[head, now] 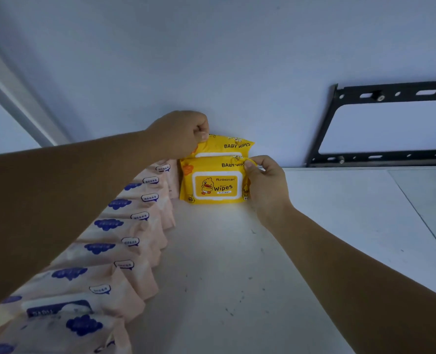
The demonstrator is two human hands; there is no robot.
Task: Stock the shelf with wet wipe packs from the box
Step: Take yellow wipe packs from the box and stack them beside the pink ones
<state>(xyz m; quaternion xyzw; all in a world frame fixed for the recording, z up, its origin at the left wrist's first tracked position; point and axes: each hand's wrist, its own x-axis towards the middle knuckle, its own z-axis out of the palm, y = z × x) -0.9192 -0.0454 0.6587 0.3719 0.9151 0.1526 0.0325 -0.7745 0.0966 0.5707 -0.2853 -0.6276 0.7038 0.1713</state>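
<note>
Both arms are reaching in over the white shelf [224, 264] here. The left hand [183, 134], sitting around 12 o'clock from the middle, is pinching the top left corner of the rear yellow baby wipes pack [227, 145]. Its grip is closed on that edge with the fingers curled in.

The right hand [265, 182] is sitting at about 3 o'clock from the front yellow baby wipes pack [214, 185]. Its grip is pinching that pack's top right corner between thumb and fingers.

Both yellow packs are standing upright at the back of the shelf. The front one is touching the rear one, and the rear one is sitting right by the wall [211, 60].

A row of pink wipe packs [125, 251] is running from 7 o'clock up to the yellow ones. They're leaning on each other, and the last one is sitting just beside the yellow packs. A black metal bracket [324, 129] is hanging on the wall out at 2 o'clock.
</note>
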